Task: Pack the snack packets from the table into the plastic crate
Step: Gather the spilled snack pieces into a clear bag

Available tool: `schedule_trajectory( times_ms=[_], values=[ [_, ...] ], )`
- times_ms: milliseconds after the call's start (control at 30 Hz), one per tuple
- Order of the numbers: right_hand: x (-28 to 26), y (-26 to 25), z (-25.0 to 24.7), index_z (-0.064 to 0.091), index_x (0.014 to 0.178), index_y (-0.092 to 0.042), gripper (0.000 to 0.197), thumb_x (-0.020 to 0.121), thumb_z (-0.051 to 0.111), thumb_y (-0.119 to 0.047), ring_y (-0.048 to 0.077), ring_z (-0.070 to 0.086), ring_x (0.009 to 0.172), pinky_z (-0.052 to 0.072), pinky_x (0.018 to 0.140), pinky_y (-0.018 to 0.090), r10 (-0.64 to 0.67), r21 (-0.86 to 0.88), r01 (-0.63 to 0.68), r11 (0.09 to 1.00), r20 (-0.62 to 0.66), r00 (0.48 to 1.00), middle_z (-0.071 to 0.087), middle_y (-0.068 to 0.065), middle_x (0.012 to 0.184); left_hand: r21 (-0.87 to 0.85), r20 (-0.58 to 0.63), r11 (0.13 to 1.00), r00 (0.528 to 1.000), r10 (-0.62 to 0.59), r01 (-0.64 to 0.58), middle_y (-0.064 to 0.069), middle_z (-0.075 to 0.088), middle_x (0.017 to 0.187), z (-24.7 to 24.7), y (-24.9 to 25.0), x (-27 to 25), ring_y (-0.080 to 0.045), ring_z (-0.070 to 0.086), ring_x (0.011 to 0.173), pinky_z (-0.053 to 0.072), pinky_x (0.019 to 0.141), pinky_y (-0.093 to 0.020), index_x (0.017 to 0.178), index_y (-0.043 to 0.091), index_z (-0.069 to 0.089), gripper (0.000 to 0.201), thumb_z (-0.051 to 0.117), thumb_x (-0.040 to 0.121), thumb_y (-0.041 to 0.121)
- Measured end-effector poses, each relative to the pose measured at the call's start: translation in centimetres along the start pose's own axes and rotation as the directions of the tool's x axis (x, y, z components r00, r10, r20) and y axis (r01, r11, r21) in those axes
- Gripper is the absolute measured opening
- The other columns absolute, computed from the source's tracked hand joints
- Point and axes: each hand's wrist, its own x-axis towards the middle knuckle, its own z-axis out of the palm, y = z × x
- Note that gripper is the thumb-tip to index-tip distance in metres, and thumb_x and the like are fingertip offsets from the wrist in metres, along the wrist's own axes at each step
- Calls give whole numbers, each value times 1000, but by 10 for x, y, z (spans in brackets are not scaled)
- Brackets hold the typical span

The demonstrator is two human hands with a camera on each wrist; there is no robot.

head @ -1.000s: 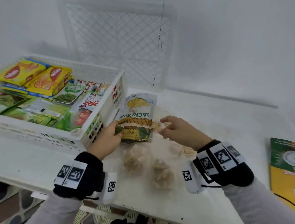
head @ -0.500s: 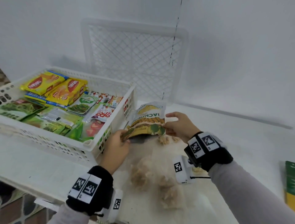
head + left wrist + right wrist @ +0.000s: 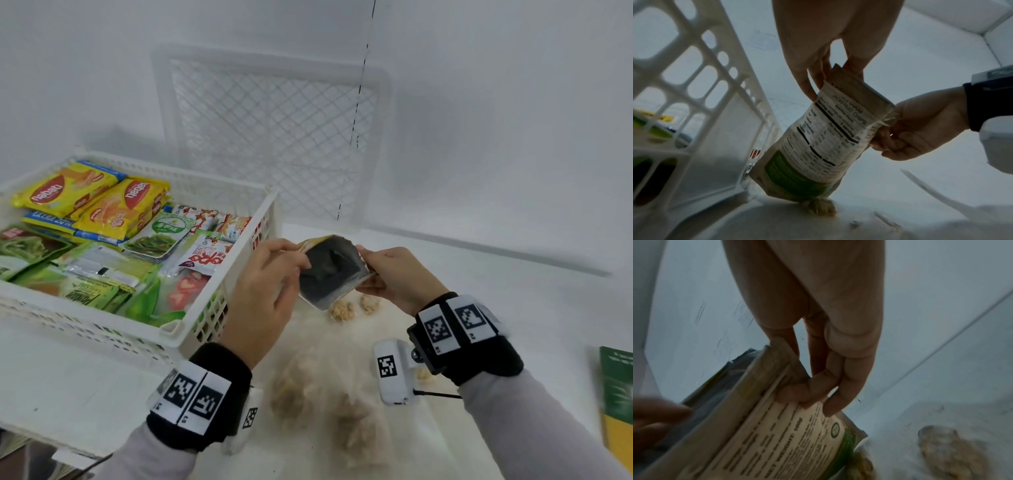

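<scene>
A jackfruit chips pouch [image 3: 330,274] stands tilted on the table, right of the white plastic crate [image 3: 239,260]. Its mouth gapes toward me and shows a dark inside. My left hand [image 3: 298,262] pinches the left lip of the mouth and my right hand [image 3: 366,263] pinches the right lip. In the left wrist view the pouch [image 3: 818,138] shows its nutrition label, with its bottom on the table by the crate wall [image 3: 701,81]. The right wrist view has my right hand [image 3: 818,382] curled round the pouch [image 3: 787,426] edge. The crate holds several packets, among them yellow wafer packs [image 3: 120,205].
Loose pale snack pieces [image 3: 342,308] lie under the pouch, and more of them, in what looks like clear wrap [image 3: 352,428], lie nearer me. A second white crate [image 3: 274,137] leans on the back wall. A green and yellow packet [image 3: 616,394] lies at the right edge.
The pouch went from lying flat, front up, to tilted upright with its mouth pulled wide. Both hands moved up to grip the two sides of the mouth.
</scene>
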Motion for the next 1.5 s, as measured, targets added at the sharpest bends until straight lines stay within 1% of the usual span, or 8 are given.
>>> schedule_trajectory(
  times_ms=[100,200,334,534,800,1101,1301,1501],
  values=[
    [-4,-6,-3,62,74,-2,42,98,46,-33,20,66,73,55,85,36,21,-143,-20,990,6,1000,66,11,71,74,99,997,995,-5,-2,-7,65,118,1,0,9,-18,61,106,50,92,-32,106,7,71,33,48,83,3],
    [-11,-13,1,61,116,-5,40,98,42,-36,20,59,106,44,98,35,-225,-585,139,799,-75,972,63,12,115,139,121,990,992,-45,28,-5,66,118,2,4,18,-18,62,104,52,90,-41,116,4,65,41,46,80,7],
    [-39,-35,24,63,100,-11,17,93,49,-16,15,58,86,48,79,26,-784,-652,559,513,-90,614,62,2,94,191,119,979,989,-93,70,-6,66,115,7,6,26,-21,61,102,49,93,-43,115,5,65,46,46,74,9],
    [-22,-37,50,66,95,-10,23,86,45,-8,21,60,89,42,75,27,-485,-874,460,156,338,807,66,6,93,33,111,998,993,-48,44,1,62,113,10,14,35,2,50,103,32,94,-1,116,3,64,53,50,66,-6],
    [5,-38,59,50,131,-6,36,97,42,-16,29,46,126,35,103,37,-83,-926,375,46,371,925,49,14,137,33,169,996,982,-84,79,-5,61,124,12,15,27,-5,51,111,28,98,0,121,2,62,53,53,71,-10],
    [-21,-22,49,60,88,-12,10,87,50,-13,24,61,87,42,66,30,-457,-929,336,156,234,858,64,7,93,45,175,998,983,-50,43,-5,62,120,5,7,20,-6,51,110,31,99,-5,119,2,62,51,48,71,-7],
    [-67,-17,9,69,75,-18,8,76,65,-11,5,62,69,51,71,21,-578,-616,442,652,-27,815,66,-9,71,148,204,989,977,-62,32,-8,66,113,5,-1,10,-20,61,105,44,93,-25,112,2,65,37,61,77,-11],
    [-85,4,-18,65,71,-17,16,77,70,-3,18,65,65,56,66,31,-489,-281,439,853,-140,861,65,-2,64,251,270,966,955,-125,56,-4,69,108,-2,-6,-5,-21,64,95,51,87,-33,110,7,68,35,69,76,-2]
  ],
)
